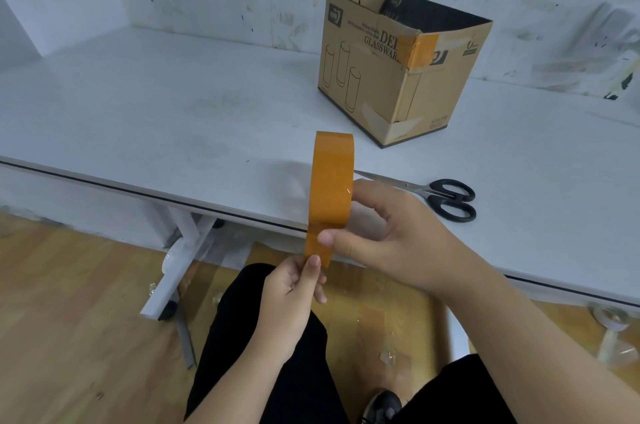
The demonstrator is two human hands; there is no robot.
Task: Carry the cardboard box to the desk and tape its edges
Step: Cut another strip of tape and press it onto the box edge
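Observation:
An open cardboard box printed with glassware drawings stands on the white desk, a strip of orange tape across its near top corner. In front of the desk edge I hold an orange tape roll upright. My right hand grips the roll, thumb on its lower rim and fingers behind it. My left hand pinches the loose tape end that hangs just below the roll.
Black-handled scissors lie on the desk to the right of the roll, blades pointing left. A peeling white wall stands behind the box. Below the desk are its white leg, a wooden floor and my black trousers.

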